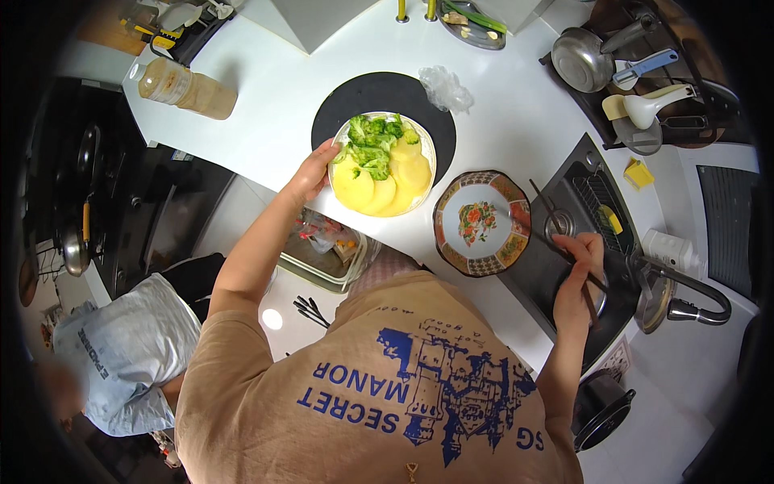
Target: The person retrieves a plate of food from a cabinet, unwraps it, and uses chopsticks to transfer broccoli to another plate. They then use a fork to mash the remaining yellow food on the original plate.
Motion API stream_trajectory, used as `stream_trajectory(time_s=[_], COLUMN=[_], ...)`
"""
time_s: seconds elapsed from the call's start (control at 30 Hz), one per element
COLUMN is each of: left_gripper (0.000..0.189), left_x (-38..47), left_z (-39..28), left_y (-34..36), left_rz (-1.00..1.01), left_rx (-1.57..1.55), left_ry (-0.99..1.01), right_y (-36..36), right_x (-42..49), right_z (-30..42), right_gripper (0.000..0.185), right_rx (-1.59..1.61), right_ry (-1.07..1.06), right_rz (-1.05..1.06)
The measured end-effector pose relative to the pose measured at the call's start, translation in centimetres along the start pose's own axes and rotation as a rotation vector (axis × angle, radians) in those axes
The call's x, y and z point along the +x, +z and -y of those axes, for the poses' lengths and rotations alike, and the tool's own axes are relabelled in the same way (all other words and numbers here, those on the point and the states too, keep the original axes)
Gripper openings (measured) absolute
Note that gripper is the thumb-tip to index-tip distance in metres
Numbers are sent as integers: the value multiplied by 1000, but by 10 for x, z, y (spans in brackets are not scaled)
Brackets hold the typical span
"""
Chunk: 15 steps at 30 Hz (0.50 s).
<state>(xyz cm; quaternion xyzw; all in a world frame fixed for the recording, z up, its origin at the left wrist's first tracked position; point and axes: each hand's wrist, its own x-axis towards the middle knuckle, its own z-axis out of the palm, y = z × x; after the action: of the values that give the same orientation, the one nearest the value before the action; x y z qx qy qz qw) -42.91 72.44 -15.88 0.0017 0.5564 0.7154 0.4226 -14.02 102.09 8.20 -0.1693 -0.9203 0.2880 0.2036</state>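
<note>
My left hand (314, 172) grips the left rim of a round plate (430, 189), held at the near edge of a black round mat (363, 94). On the plate lie broccoli florets (373, 145) at the far side and overlapping yellow slices, perhaps potato (387, 192). To its right a patterned plate or shallow bowl (478, 224) with a flower motif sits at the counter's edge beside the sink. My right hand (579, 272) holds a pair of dark chopsticks (547, 202) above the sink, their thin ends apart. The plate hides part of the mat.
A crumpled clear plastic bag (446, 89) touches the mat. A bottle (184, 89) lies at the left. The black sink (583, 175) and its faucet (695, 290) are at the right, below a rack with a saucepan (582, 59). Another person (130, 351) stands at the lower left.
</note>
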Motion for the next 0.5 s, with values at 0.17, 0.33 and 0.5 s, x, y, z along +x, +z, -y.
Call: stream_trajectory(time_s=[0.17,0.33,0.5], left_gripper=[35,37,40], left_x=[-41,-91,-119], left_z=[-12,-29,-11], left_y=[21,56,98], left_rz=[-155,-196,-190], left_rx=[-117,-85,-168], left_ry=[95,156,186], right_y=[-3,7,13], right_x=[-2,6,-3], right_z=[5,16,21], right_gripper=[36,8,13], right_rx=[195,375,364], right_ry=[-136,-325,-362], right_rz=[44,196,340])
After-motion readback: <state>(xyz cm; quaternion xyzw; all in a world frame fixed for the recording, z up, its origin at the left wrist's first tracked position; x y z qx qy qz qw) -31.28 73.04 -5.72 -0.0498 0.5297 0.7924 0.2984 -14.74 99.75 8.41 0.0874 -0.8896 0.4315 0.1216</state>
